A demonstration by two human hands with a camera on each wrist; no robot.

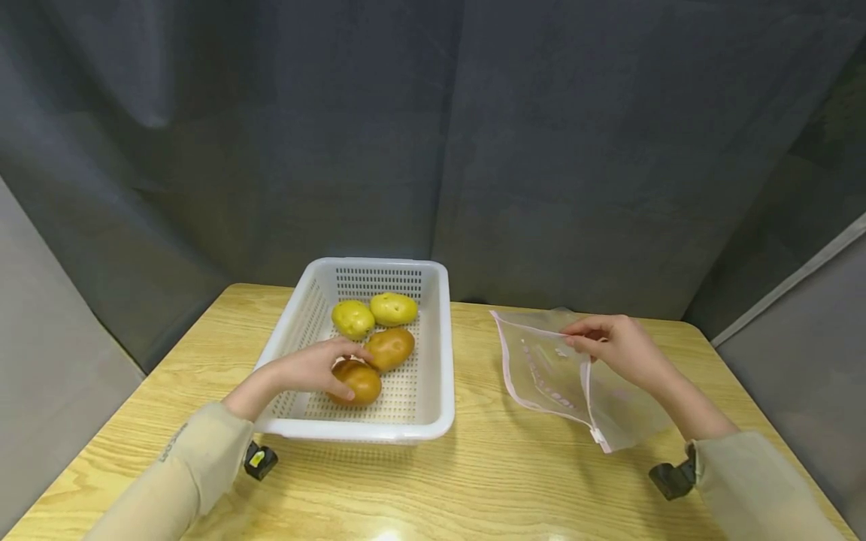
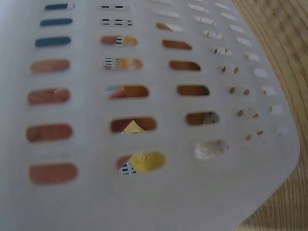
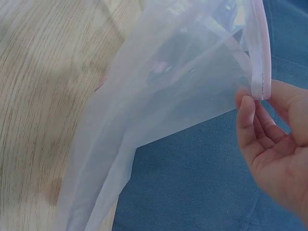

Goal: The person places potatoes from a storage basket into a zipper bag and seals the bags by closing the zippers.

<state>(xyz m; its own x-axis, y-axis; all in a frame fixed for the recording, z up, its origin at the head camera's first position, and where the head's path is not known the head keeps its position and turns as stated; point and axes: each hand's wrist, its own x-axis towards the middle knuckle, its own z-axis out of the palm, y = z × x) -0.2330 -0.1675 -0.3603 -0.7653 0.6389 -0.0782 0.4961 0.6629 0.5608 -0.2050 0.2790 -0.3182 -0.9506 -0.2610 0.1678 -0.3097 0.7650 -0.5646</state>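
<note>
My left hand (image 1: 318, 367) reaches over the near left side of a white basket (image 1: 443, 376) and holds a brown potato (image 1: 358, 385), thumb on the near side and fingers over the far side. A second brown potato (image 1: 391, 349) lies beside it, with two yellow potatoes (image 1: 353, 319) farther back. In the left wrist view the slotted basket wall (image 2: 168, 192) hides most of that hand. My right hand (image 1: 625, 349) pinches the edge of a clear zip bag (image 1: 541, 364) with pink trim, between thumb and fingertips. The bag's mouth hangs partly apart, its slider (image 1: 598, 434) low.
The wooden table (image 1: 473, 481) runs under basket and bag. A dark curtain (image 1: 433, 150) stands right behind its back edge. Grey panels (image 1: 54, 361) flank the table on both sides.
</note>
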